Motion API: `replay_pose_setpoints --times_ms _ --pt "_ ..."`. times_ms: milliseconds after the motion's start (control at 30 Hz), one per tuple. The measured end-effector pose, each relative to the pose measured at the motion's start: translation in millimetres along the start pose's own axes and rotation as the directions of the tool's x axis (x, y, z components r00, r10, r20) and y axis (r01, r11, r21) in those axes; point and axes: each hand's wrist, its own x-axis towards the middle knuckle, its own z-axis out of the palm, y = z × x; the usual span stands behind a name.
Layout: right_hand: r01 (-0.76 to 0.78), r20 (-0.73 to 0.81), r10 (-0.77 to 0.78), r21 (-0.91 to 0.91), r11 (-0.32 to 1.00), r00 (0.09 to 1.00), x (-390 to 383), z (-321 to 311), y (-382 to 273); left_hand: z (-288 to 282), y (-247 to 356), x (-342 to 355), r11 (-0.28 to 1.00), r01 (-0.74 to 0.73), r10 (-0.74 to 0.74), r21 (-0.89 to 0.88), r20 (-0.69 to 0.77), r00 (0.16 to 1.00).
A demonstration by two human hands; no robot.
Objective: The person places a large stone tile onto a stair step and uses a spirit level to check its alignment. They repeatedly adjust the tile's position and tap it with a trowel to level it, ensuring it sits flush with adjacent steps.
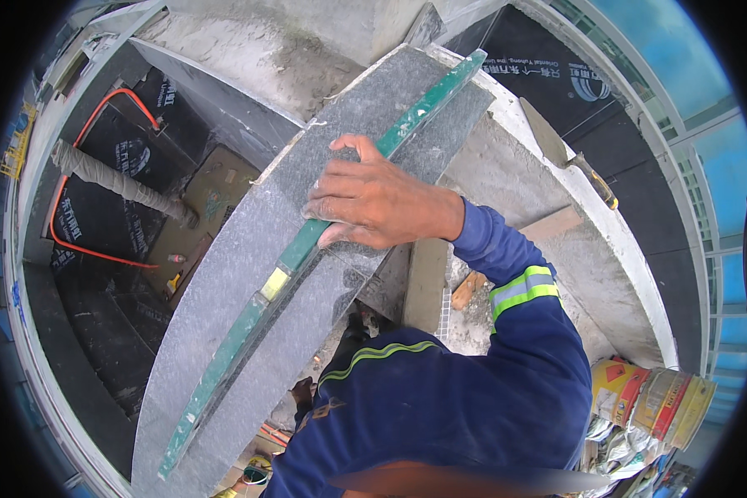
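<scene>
The right hand (386,199) gripped the green spirit level (300,245) from above, its long axis running far-right to near-left beneath the palm, along the grey slab (216,290).

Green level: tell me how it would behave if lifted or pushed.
The green level is probably stiff, being a long, solid-looking bar. Its ends may swing if lifted, since both reach well past the grip of the right hand. Pushed, it might slide fairly easily, as the grey slab beneath looks flat.
</scene>
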Motion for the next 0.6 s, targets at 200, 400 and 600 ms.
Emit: replay_pose_setpoints --times_ms 200,400,600 --pt "-0.082 -0.193 0.072 -0.045 0.996 0.979 -6.1 -24.9 -19.5 -8.9 -3.7 2.0 1.000 -0.026 0.026 0.011 -0.005 1.000" --pt "-0.327 -0.593 0.184 -0.143 0.934 0.784 -63.2 -67.6 7.6 -4.4 -6.4 1.0 1.000 -0.027 0.027 0.000 0.000 1.000" --pt "-0.697 -0.706 0.676 0.375 0.611 0.213 -151.9 -101.5 54.8 -9.9 13.9 -2.4 0.992 -0.060 0.052 0.110 0.068 0.996"
